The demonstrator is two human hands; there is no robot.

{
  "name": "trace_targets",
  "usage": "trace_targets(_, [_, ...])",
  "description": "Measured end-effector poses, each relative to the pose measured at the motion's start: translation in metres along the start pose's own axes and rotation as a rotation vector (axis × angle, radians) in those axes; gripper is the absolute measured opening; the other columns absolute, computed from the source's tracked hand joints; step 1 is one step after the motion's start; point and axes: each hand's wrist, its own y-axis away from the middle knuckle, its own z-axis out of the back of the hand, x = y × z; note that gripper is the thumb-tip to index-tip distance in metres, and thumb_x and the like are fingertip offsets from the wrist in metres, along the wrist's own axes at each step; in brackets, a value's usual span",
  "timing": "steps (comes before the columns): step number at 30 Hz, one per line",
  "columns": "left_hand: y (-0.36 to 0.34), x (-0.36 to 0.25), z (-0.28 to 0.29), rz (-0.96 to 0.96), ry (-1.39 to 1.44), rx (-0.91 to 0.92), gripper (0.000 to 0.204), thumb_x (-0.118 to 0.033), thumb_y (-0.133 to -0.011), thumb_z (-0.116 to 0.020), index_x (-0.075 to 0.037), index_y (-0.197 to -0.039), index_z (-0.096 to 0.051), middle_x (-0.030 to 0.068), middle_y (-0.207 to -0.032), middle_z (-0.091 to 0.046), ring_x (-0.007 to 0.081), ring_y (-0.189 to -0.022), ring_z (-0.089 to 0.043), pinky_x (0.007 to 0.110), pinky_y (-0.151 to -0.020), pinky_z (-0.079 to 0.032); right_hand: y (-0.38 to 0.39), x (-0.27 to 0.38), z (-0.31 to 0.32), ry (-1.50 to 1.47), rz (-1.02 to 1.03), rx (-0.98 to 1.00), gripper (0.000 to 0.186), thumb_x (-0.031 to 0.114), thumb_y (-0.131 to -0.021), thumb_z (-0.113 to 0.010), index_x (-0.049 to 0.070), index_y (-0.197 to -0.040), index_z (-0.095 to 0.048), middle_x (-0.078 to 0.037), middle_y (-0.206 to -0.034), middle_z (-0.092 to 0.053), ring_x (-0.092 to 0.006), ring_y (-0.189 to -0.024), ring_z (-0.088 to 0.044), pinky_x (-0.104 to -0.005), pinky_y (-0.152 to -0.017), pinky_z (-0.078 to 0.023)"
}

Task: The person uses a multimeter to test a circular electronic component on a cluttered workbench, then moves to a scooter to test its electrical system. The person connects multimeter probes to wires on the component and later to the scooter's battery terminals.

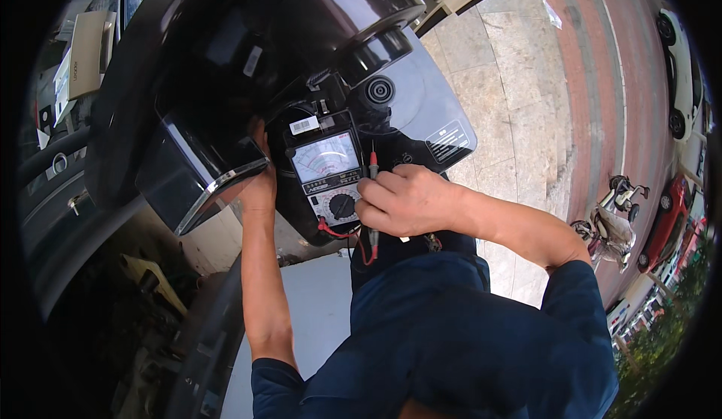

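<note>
An analog multimeter (328, 165) with a needle scale and a round dial rests on a black, glossy appliance (218, 58). My right hand (402, 201) is closed beside the meter, gripping a red and grey test probe (374, 165) whose thin tip points away from me. Whether a second probe is in the same grip, I cannot tell. From the meter's lower corner runs a red lead (338, 232). My left hand (259, 182) is beside a tilted black panel (203, 163) left of the meter; its fingers are mostly hidden in shadow.
A round black ribbed fitting (379, 89) sits on the appliance's grey base (429, 95). Stone paving (504, 65) lies to the right, with a parked scooter (613, 223) and a red car (665, 220) beyond. Boxes (90, 50) stand at the far left.
</note>
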Motion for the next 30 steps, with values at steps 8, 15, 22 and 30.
trace_targets(8, [0.006, -0.016, 0.009, 0.197, 0.119, 0.043, 0.034, 0.010, -0.087, -0.064, 0.000, -0.119, -0.071, 0.0147, -0.119, -0.070, 0.0330, -0.107, -0.068, 0.040, -0.093, -0.054, 0.044, -0.054, 0.002, -0.256, -0.207, -0.228, 0.028, 0.012, -0.073, -0.070, 0.004, -0.100, -0.068, -0.011, -0.094, -0.064, -0.0225, -0.070, -0.067, -0.0319, -0.055, -0.055])
trace_targets(15, [0.049, 0.004, -0.023, 0.599, 0.275, -0.028, 0.037, -0.007, -0.088, -0.073, -0.001, -0.124, -0.069, 0.0201, -0.125, -0.069, 0.0368, -0.118, -0.065, 0.039, -0.102, -0.049, 0.043, -0.093, 0.013, -0.496, -0.165, -0.251, 0.036, 0.013, -0.079, -0.077, 0.001, -0.112, -0.072, -0.010, -0.092, -0.064, -0.0236, -0.069, -0.066, -0.0320, -0.056, -0.054])
trace_targets(22, [-0.017, -0.053, 0.006, 0.455, 0.362, -0.042, 0.013, 0.000, -0.093, -0.066, 0.001, -0.104, -0.073, 0.0075, -0.089, -0.076, 0.0190, -0.074, -0.071, 0.034, -0.068, -0.056, 0.054, -0.097, 0.023, -0.511, -0.171, -0.093, 0.042, 0.019, -0.079, -0.080, 0.006, -0.119, -0.072, -0.009, -0.098, -0.067, -0.0237, -0.074, -0.070, -0.0325, -0.060, -0.057])
trace_targets(30, [-0.009, -0.076, 0.008, 0.735, 0.470, -0.180, 0.017, -0.006, -0.099, -0.069, 0.000, -0.114, -0.075, 0.0118, -0.118, -0.075, 0.0222, -0.112, -0.070, 0.032, -0.095, -0.056, 0.049, -0.087, 0.024, -0.508, -0.232, -0.097, 0.044, 0.013, -0.071, -0.085, 0.004, -0.112, -0.074, -0.010, -0.096, -0.068, -0.0247, -0.074, -0.069, -0.0346, -0.060, -0.056])
